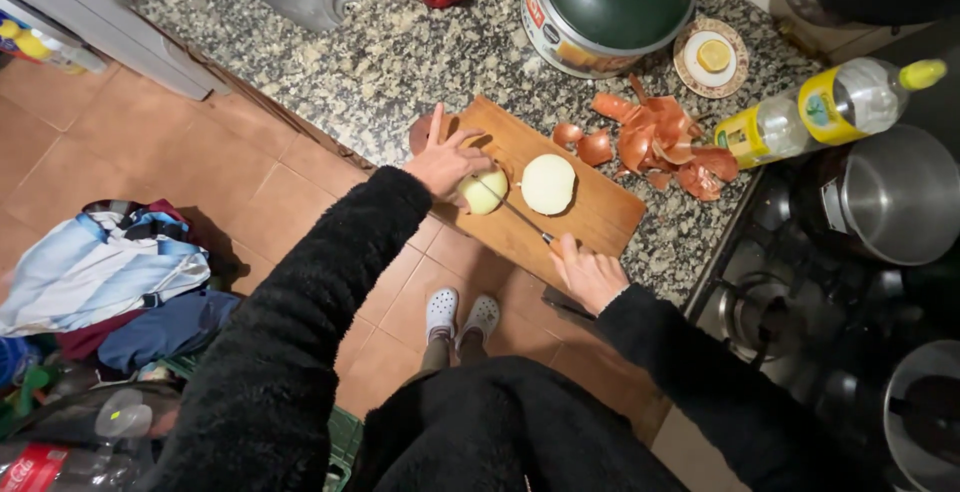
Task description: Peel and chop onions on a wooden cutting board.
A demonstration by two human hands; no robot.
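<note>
Two onion halves on the cutting board [590, 214]: one [483, 193] under the left hand [445, 160] grip, knife [512, 210] clasped in the right hand [588, 274].

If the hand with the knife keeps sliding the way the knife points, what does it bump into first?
The right hand points its knife up-left across the cutting board. First in that line is probably the onion half under the left hand; the blade tip looks already on it.

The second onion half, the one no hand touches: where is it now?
In the head view, the free onion half lies cut face up on the wooden cutting board, just right of the knife, with the onion skins on the counter beyond it.
</note>
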